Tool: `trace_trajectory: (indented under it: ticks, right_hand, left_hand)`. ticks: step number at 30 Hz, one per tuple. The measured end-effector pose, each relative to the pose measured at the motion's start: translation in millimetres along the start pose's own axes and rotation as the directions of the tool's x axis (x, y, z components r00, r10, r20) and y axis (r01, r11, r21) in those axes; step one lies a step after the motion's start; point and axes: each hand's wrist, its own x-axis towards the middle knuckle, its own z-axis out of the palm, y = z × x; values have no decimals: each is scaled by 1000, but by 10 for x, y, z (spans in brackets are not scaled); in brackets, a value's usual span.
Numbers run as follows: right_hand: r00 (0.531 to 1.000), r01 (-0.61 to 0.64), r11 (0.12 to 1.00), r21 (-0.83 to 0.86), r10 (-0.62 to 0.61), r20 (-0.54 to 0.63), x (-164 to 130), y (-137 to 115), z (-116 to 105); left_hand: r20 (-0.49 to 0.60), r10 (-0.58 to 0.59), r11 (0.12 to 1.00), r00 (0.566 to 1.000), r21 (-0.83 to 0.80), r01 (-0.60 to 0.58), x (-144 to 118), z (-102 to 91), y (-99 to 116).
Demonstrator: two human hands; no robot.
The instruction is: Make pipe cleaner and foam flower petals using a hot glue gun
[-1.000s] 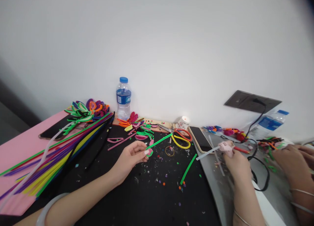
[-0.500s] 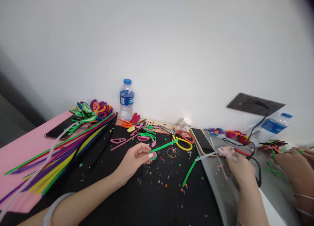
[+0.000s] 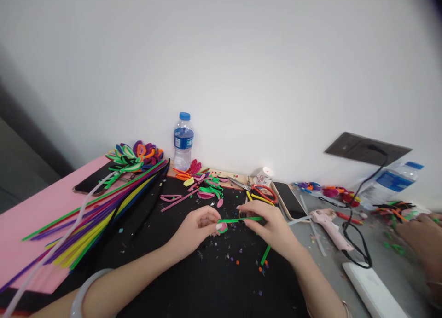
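The green pipe cleaner (image 3: 238, 220) lies almost level between both hands, a little above the black mat (image 3: 193, 281), in the middle of the scene. At its left end sits a small pink and green piece (image 3: 223, 227). The left hand (image 3: 196, 228) has thumb and fingers closed together on that end, I think to keep the small piece steady. The right hand (image 3: 271, 226) pinches the stem further to the right, its fingertips pressed on the wire, so the stem is supported at two places and does not bend down.

Another short green piece (image 3: 265, 254) lies on the mat just near the right hand. To the right, the pink glue gun (image 3: 328, 223) rests on the grey board (image 3: 380, 253) with its black cord (image 3: 355, 244) looped beside it, and nobody touches it. A phone (image 3: 289, 199) and scissors (image 3: 262, 193) lie further back, and a water bottle (image 3: 183, 141) stands at the wall. Long coloured stems (image 3: 96, 212) lie in a bundle on the left. At the far right edge is the hand of another person (image 3: 419, 235).

One second ago the right hand was holding the glue gun over the grey board, and only the left hand held the green stem. Now the gun is put down and the right hand has come over to the stem.
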Motion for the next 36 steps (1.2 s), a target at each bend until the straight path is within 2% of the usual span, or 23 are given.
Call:
trace_trajectory:
  ticks: [3,10,17,24,36]
  right_hand:
    - [995,-38,997,66,32,92,81,-3,157]
    - [989,-145,973,181,145,11,15,212,338]
    - [978,-197,944,263,207,-13,-49,212,446]
    - [973,-207,938,278,226,-39,-75,185,501]
    - [977,-189,945,266,209,-47,-87,124,538]
  left_hand:
    - [-5,0,1000,1000,12,0,-2,-7,4]
    - [8,10,1000,1000,13,-10,16,-25,-85]
    - [-24,12,999,1000,35,-11,28,-43,-59]
    - [-69,-12,995,998,103,19,17,-20,12]
    - [-87,-6,998,996,68,12,18,-17,5]
